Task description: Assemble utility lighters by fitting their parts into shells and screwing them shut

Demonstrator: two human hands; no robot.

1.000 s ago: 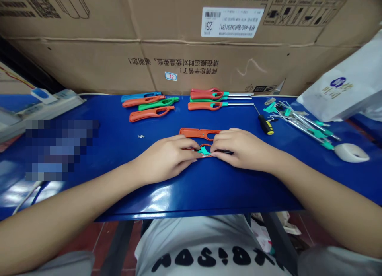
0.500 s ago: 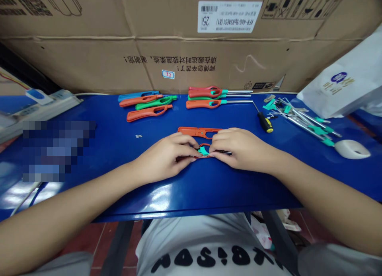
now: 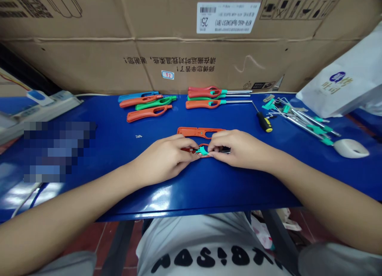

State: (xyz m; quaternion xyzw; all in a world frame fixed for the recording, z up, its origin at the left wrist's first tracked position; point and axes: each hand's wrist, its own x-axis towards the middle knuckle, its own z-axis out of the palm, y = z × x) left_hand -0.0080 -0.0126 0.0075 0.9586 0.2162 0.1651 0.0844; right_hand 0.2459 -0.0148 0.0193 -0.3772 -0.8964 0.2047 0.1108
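On the blue table lies an orange lighter shell half [image 3: 205, 145], largely covered by my fingers. A teal trigger piece [image 3: 203, 150] shows in it between my two hands. My left hand [image 3: 168, 156] is closed, its thumb and fingers pinched at the left side of the trigger. From the right, my right hand [image 3: 235, 148] pinches the trigger's other side, with a bit of metal tube [image 3: 226, 151] showing under its fingers. Just behind, a second orange shell half [image 3: 189, 132] lies with its inner side up, its right end partly behind my right hand.
Lighter handles [image 3: 149, 113] lie back left, and lighters with metal tubes [image 3: 205, 104] back centre. A screwdriver [image 3: 264, 121], several tube-and-trigger parts [image 3: 301, 119] and a white mouse [image 3: 350, 148] are right. Small screws [image 3: 139, 136] lie left. A cardboard box [image 3: 167, 49] stands behind.
My left fingers have shifted slightly right along the teal trigger, and my right fingers have tilted a little, baring more of the shell and tube. The other items stay put.
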